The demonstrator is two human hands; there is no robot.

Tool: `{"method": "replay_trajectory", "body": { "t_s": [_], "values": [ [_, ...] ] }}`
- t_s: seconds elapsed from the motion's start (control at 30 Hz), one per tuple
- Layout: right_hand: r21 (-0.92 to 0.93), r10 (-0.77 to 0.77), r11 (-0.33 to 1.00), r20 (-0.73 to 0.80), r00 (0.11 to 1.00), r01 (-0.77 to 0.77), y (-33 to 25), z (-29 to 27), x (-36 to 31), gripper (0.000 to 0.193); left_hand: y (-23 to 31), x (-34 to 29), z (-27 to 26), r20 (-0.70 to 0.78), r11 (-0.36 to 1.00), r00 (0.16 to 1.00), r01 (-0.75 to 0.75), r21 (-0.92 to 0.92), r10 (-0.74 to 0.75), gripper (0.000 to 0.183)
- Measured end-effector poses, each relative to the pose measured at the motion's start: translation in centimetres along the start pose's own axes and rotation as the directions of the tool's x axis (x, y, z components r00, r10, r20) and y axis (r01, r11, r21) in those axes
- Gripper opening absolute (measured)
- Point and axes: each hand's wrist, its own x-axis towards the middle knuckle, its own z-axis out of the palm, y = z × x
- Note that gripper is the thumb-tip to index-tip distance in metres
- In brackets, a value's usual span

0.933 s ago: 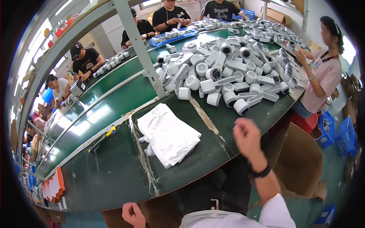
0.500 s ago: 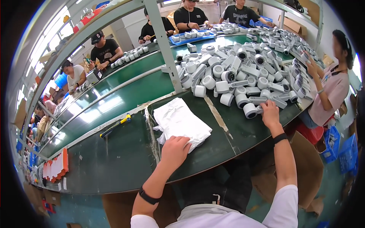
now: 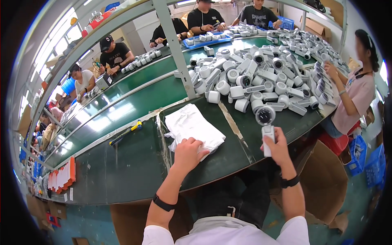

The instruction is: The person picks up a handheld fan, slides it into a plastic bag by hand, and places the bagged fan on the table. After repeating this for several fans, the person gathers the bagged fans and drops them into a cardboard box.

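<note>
A white-grey handheld fan with a round, clear-rimmed head is in my right hand. Fingers and thumb wrap its handle, and the head points away from me above the table's front part. On the left, my left hand rests on the near edge of a stack of white plastic bags. Its thumb stands apart from the bent fingers, which touch the top bag. Beyond my right hand lies a large heap of similar fans.
A yellow-and-black hammer-like tool lies left on the dark green table. Orange-and-white cards sit at its left end. A metal post rises behind the bags. An open carton stands below right. Several co-workers sit around.
My right hand has lifted a fan from the heap's near edge and brought it toward me, turning its head up and away. My left thumb has spread from the fingers on the bags.
</note>
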Motion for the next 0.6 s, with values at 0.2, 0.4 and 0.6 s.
{"method": "replay_trajectory", "body": {
  "t_s": [0.2,0.4,0.6],
  "values": [
    [0.169,0.079,0.981,0.116,0.99,-0.098,1.5,4.4,-1.6,0.029,-1.0,0.0,0.4,0.013,0.998,0.999,0.042,-0.05,-0.041,0.016],
    [0.243,0.12,0.948,0.324,0.938,-0.206,0.5,7.0,-4.9,0.037,-0.8,0.0,-0.2,-0.131,0.958,0.979,0.116,-0.262,-0.155,0.014],
    [-0.003,0.222,0.969,0.451,0.865,-0.247,-0.7,8.5,-6.4,0.044,0.7,0.3,-1.0,-0.194,0.912,0.963,0.099,-0.398,-0.189,0.013]
  ]
}}
